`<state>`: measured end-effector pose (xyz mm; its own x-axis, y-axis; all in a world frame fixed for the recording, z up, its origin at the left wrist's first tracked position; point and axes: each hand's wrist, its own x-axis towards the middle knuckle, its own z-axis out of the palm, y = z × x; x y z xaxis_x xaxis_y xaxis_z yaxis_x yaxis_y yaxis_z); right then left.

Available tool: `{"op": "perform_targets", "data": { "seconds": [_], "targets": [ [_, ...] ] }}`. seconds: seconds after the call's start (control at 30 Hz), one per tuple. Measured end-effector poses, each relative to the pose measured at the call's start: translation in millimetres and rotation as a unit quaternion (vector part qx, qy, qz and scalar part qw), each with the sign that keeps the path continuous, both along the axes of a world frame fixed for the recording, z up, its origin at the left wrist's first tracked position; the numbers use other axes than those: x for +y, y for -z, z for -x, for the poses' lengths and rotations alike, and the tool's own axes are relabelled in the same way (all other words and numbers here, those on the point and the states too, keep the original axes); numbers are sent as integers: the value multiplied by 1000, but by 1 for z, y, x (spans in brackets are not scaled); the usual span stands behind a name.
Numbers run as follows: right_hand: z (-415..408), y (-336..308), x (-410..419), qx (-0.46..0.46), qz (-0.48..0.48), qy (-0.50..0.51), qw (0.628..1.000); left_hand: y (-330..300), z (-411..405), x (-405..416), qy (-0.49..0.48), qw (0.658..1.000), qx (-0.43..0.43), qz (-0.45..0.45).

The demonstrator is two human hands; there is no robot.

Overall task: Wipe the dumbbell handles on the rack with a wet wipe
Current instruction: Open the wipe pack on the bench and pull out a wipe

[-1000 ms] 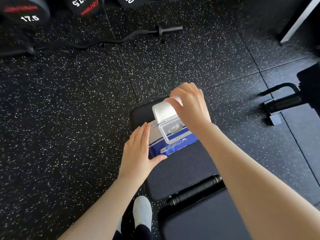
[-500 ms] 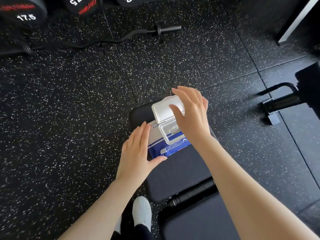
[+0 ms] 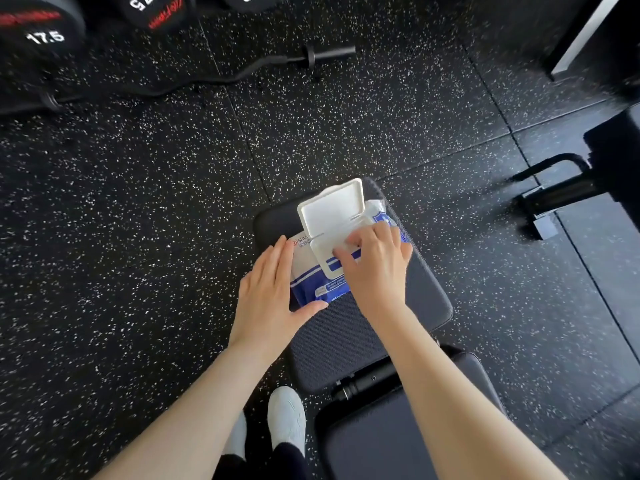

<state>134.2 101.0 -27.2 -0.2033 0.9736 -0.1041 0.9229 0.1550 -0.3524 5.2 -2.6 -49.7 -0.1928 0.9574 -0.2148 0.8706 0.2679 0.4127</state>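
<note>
A blue and white wet wipe pack (image 3: 311, 285) lies on the end of a black bench pad (image 3: 349, 341). Its white flip lid (image 3: 330, 209) stands open. My left hand (image 3: 270, 292) lies flat against the pack's left edge, fingers straight, thumb at the near corner. My right hand (image 3: 375, 268) is over the pack's opening, thumb and bent fingertips pinching at the white wet wipe (image 3: 349, 242) there; the fingers hide most of the opening. Black dumbbells, one marked 17.5 (image 3: 45, 36) and another (image 3: 156, 12), show at the top left; their handles are out of view.
A black curl bar (image 3: 325, 53) lies on the speckled rubber floor beyond the bench. A black machine foot (image 3: 554, 192) stands on the right. A second bench pad (image 3: 391, 438) and my white shoe (image 3: 287, 417) are near the bottom edge.
My right hand let go of the raised lid and came down onto the pack's opening. The lid stays open. My left hand has kept its place against the pack.
</note>
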Motion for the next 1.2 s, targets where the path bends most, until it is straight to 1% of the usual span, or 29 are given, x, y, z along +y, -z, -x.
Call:
{"op": "perform_targets", "data": {
  "seconds": [0.13, 0.23, 0.33, 0.4, 0.5, 0.67, 0.73, 0.87, 0.97, 1.03, 1.1, 1.2],
  "targets": [
    [7, -2, 2, -46, 32, -8, 998, -1, 0, 0, 1, 1000, -2, 0],
    [8, -5, -1, -35, 39, 1, 999, -2, 0, 0, 6, 1000, 4, 4],
    [3, -13, -4, -11, 25, 3, 1000, -3, 2, 2, 11, 1000, 14, 16],
    [-2, -22, -4, 14, 6, 8, 1000, -4, 2, 3, 13, 1000, 22, 17],
    [-10, -33, -3, 80, -7, 28, 996, -6, 1, 3, 10, 999, 22, 22],
    [-18, -40, -6, 189, 63, 45, 979, -12, 1, 6, 17, 999, 14, 33],
    [-15, -41, -1, 205, 70, 63, 974, -14, 2, 7, 20, 999, 14, 40],
    [-7, -49, 8, 203, 61, 73, 975, -15, 1, 8, 19, 999, 19, 46],
    [-7, -69, 10, 244, 27, 77, 966, -15, -1, 8, 5, 999, 11, 47],
    [-12, -84, 9, 264, 9, 79, 961, -17, -1, 9, -5, 999, 0, 39],
    [-21, -96, 8, 276, 8, 88, 957, -23, 0, 13, -30, 999, -31, 29],
    [-38, -105, 4, 279, 3, 117, 953, -38, 2, 31, -79, 989, -128, -14]
  ]
}}
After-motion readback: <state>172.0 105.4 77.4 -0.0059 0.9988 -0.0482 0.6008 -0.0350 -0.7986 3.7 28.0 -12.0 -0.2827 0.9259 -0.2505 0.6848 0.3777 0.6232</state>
